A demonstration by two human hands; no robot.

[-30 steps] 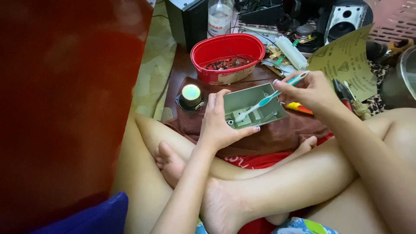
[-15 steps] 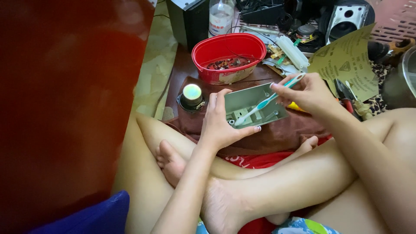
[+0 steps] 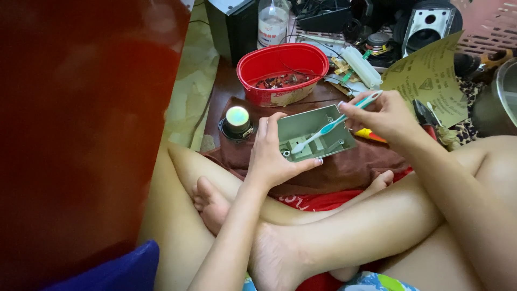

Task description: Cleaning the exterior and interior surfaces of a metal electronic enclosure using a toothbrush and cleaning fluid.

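My left hand (image 3: 272,156) grips the near left side of a small open grey-green plastic box (image 3: 316,134), which rests tilted on a brown cloth (image 3: 350,172) over my crossed legs. My right hand (image 3: 385,116) holds a white and teal toothbrush (image 3: 334,124) by its handle. The brush head is down inside the box, near its lower left corner. Small moulded posts show on the box floor.
A red oval tub (image 3: 283,73) with small parts stands behind the box. A round black speaker part with a pale dome (image 3: 237,121) lies to the left. Sandpaper (image 3: 431,75), pliers, a bottle (image 3: 272,21), speakers and wires crowd the back. A blurred red object (image 3: 81,134) fills the left.
My right hand has shifted slightly left and down, moving the toothbrush head deeper along the box floor. The left hand keeps its hold on the box.
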